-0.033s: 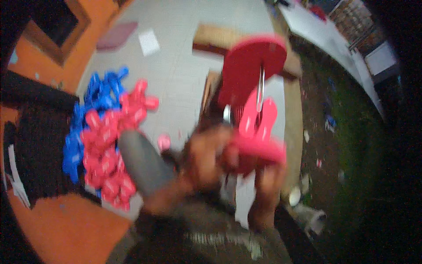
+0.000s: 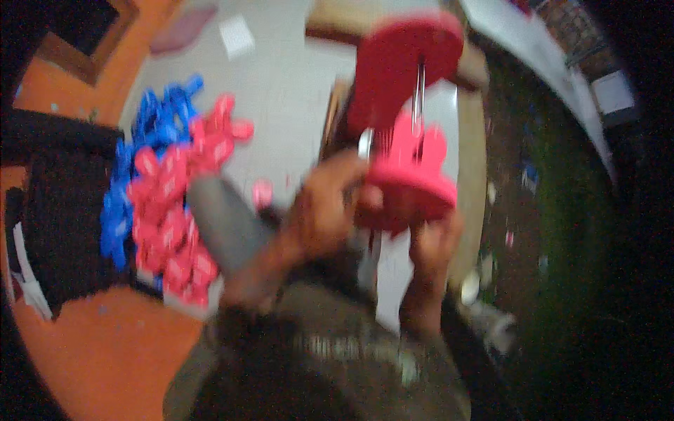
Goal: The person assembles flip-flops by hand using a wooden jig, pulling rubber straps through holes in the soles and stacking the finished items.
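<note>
Up close to the camera, both hands grip a pink plastic gadget with two round discs joined by thin metal rods (image 2: 411,133) — left hand (image 2: 326,210) wraps its lower disc, right hand (image 2: 432,245) underneath. Nothing's visibly shifted. Pink and blue plastic pieces (image 2: 165,196) sit piled left on the grey surface (image 2: 288,84).

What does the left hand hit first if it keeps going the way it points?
Probably the red plastic part: the left hand points right and up, apparently already touching it. Motion blur leaves depth unclear.
</note>
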Demonstrator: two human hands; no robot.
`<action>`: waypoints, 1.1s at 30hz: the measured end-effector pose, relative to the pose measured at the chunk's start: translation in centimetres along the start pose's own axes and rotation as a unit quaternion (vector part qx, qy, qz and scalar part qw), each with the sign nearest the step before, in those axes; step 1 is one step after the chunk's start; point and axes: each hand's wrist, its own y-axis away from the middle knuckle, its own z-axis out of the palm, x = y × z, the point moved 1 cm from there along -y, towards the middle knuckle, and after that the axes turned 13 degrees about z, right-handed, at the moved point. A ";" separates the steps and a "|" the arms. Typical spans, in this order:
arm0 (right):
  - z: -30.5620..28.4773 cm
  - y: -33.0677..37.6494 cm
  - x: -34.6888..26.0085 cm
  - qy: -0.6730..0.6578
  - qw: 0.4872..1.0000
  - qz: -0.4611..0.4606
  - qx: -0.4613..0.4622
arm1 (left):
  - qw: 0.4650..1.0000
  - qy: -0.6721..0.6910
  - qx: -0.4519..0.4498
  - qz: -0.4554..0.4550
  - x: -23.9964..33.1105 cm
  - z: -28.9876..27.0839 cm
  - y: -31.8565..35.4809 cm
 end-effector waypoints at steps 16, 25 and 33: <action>5.8 -5.5 6.2 -0.602 0.775 0.193 -0.007 | 0.876 0.323 0.179 -0.309 -6.8 -1.6 6.7; 17.2 -0.3 24.5 0.155 0.972 0.175 -0.036 | 0.898 -0.204 0.216 -0.324 -7.5 -17.1 8.4; 19.4 2.8 29.1 0.141 0.950 0.256 -0.110 | 0.810 -0.470 0.058 -0.345 -10.1 -20.4 9.6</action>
